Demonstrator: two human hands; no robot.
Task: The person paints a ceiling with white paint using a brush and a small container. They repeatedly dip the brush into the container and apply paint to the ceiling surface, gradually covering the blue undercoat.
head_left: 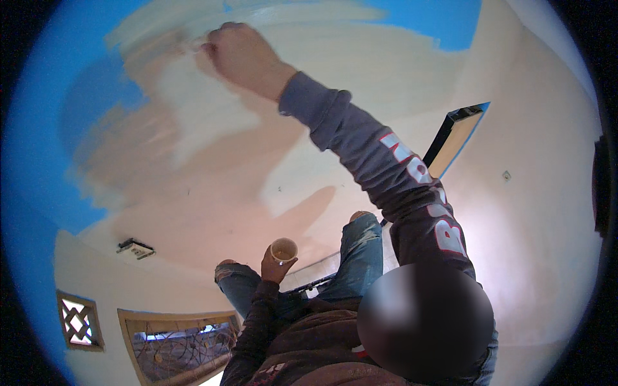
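My right hand (243,56) is raised to the wall, its fingers closed. Whatever it grips is hidden by the fingers and blurs into the pale paint beside them. Around it, streaky cream paint (309,58) covers part of a bright blue area (45,135) with ragged edges. Lower down, in front of my knees, my left hand (275,268) is wrapped around a small pale cup (283,250). The cup's open top shows a beige inside; I cannot tell how much paint it holds.
A dark-edged wall opening (454,135) lies beyond my right sleeve. At the lower left are a wall fixture (136,248), a small lattice vent (79,320) and a wood-framed window with a curled grille (180,344). A small wall plate (506,175) is at the right.
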